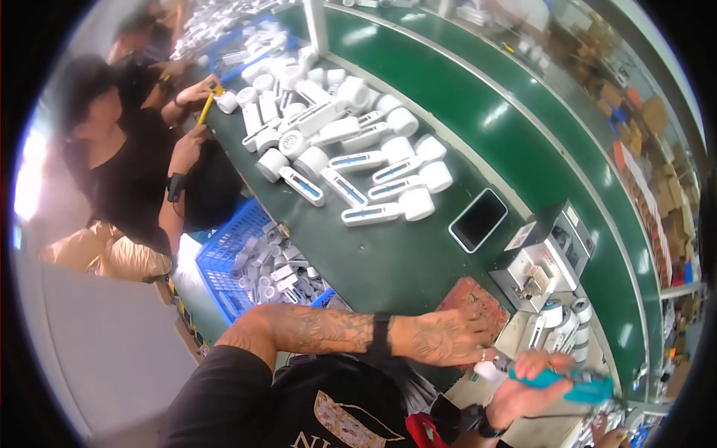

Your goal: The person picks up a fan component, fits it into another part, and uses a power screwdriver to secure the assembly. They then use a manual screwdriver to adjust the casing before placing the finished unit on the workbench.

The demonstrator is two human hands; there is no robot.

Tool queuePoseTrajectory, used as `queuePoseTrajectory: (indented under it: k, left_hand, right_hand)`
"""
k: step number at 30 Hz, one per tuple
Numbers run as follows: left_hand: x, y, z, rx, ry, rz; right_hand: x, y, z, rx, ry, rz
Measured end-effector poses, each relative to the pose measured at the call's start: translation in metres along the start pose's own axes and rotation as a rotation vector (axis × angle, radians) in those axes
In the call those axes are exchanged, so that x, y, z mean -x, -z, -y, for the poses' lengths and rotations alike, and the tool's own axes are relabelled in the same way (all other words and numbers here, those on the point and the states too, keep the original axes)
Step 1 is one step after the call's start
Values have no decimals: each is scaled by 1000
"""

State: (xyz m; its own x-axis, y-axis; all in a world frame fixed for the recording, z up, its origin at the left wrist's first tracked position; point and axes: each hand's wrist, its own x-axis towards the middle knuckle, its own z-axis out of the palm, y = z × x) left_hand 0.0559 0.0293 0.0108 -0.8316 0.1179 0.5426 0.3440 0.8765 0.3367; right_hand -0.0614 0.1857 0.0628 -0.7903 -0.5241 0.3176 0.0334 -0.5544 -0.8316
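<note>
My right hand (pixel 526 388) is closed around a teal electric screwdriver (pixel 586 386), slightly blurred. The tool's grey front end points left, toward a small white plastic part (pixel 488 370). Reaching across from the left, my left hand (pixel 448 337) has its fingers curled down at that part, beside a worn reddish block (pixel 478 302) on the bench. The undersides of its fingers are hidden, and most of the part is covered. Nearby on the right lie several white handheld devices (pixel 551 313) with round heads.
A large pile of similar white devices (pixel 336 131) covers the bench's far side. A phone (pixel 478 220) and a metal-fronted machine (pixel 549 257) stand ahead. Left of the bench, a blue crate (pixel 224 250) holds grey parts. A co-worker (pixel 127 164) handles a yellow tool. A green conveyor (pixel 478 97) runs behind.
</note>
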Motion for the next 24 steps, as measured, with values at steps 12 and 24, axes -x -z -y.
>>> queuePoseTrajectory:
  k: [12,24]
  left_hand:
    - [189,206,159,309,1041,-1287]
    - [301,343,352,-523,1187,-519]
  right_hand:
    - [52,-14,19,289,104,-227]
    - [63,-21,15,294,1,-124]
